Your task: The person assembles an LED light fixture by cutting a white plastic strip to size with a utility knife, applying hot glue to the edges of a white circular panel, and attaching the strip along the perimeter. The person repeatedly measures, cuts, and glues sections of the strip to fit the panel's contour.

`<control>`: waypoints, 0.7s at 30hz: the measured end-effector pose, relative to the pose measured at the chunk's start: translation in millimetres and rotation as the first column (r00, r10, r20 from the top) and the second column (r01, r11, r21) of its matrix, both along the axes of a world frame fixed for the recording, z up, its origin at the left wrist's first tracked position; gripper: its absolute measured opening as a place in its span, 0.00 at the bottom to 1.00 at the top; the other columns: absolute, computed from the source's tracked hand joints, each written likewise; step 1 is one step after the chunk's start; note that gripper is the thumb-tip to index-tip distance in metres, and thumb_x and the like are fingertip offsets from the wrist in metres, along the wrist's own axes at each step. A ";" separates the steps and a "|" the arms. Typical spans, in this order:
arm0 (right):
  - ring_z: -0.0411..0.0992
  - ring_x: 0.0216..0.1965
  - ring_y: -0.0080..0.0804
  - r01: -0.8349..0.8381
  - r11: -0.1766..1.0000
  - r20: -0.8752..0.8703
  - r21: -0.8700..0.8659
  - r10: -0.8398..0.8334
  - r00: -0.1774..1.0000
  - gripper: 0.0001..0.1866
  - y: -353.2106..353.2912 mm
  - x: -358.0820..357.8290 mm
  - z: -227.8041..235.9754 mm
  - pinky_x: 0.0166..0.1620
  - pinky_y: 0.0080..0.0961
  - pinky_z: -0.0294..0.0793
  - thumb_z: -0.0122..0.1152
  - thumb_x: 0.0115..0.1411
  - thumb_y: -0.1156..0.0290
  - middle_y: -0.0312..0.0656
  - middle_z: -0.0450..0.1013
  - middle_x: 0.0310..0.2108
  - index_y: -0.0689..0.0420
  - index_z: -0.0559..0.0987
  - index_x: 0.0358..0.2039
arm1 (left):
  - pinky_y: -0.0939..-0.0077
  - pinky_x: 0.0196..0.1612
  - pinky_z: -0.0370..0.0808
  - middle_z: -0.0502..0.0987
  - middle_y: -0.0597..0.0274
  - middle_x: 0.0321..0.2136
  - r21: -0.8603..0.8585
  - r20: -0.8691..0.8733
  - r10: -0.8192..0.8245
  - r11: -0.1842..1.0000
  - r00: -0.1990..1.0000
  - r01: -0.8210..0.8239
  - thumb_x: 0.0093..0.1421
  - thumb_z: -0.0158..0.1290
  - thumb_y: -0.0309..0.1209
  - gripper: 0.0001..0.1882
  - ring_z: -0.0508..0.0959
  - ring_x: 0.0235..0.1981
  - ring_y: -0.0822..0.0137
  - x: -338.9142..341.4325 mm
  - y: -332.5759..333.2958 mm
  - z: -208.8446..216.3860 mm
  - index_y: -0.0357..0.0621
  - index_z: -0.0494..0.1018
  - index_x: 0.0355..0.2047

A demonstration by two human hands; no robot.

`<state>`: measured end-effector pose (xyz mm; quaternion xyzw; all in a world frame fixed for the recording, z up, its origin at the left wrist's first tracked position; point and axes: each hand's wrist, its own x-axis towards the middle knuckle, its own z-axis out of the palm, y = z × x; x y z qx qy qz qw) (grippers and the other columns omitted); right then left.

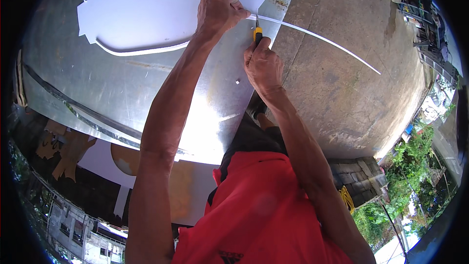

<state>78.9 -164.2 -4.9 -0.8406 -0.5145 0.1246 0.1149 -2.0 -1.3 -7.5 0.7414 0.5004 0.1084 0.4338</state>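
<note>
My left hand [219, 13] is closed, its thumb and fingers pinching a thin white strip [320, 36] at the edge of a large white sheet [146, 5]. From the pinch, the strip runs out to the right in a long curve past the table edge. My right hand [264, 63] grips a yellow and black utility knife [258, 33]. The blade points away from me and meets the strip just right of my left fingertips. Whether it has cut in cannot be told. Raised white edging lines part of the sheet's rim.
The sheet lies on a shiny metal tabletop [122, 76], with a small white scrap [238, 81] on it. A dark strip [83, 107] lies along the table's near left side. Concrete floor [342, 88] spreads to the right. A yellow coil [346, 198] lies near green plants [410, 161].
</note>
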 end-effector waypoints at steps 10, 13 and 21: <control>0.79 0.20 0.51 -0.022 0.996 0.011 -0.086 0.023 1.000 0.13 1.9 -0.4 4.3 0.24 0.46 0.79 0.53 0.68 0.64 0.51 0.76 0.18 0.59 0.63 0.34 | 0.72 0.37 0.80 0.84 0.62 0.25 -0.029 -0.014 0.011 1.000 1.000 -0.012 0.49 0.72 0.38 0.14 0.83 0.28 0.69 -0.3 -0.4 3.0 0.42 0.84 0.29; 0.79 0.21 0.52 -0.026 0.988 -0.010 -0.149 0.025 1.000 0.14 4.3 1.1 9.1 0.25 0.46 0.79 0.52 0.69 0.64 0.53 0.76 0.18 0.59 0.63 0.34 | 0.75 0.35 0.79 0.84 0.62 0.25 -0.024 -0.017 0.009 1.000 1.000 -0.009 0.50 0.72 0.38 0.15 0.82 0.26 0.72 0.3 -0.8 2.1 0.40 0.84 0.30; 0.80 0.23 0.54 -0.087 0.960 -0.034 -0.268 0.081 0.996 0.14 15.7 8.5 27.6 0.28 0.46 0.81 0.51 0.69 0.64 0.56 0.77 0.20 0.60 0.63 0.34 | 0.74 0.34 0.79 0.84 0.62 0.25 -0.026 -0.008 0.017 1.000 1.000 -0.017 0.50 0.72 0.37 0.13 0.82 0.26 0.71 -1.2 -1.7 1.3 0.42 0.84 0.30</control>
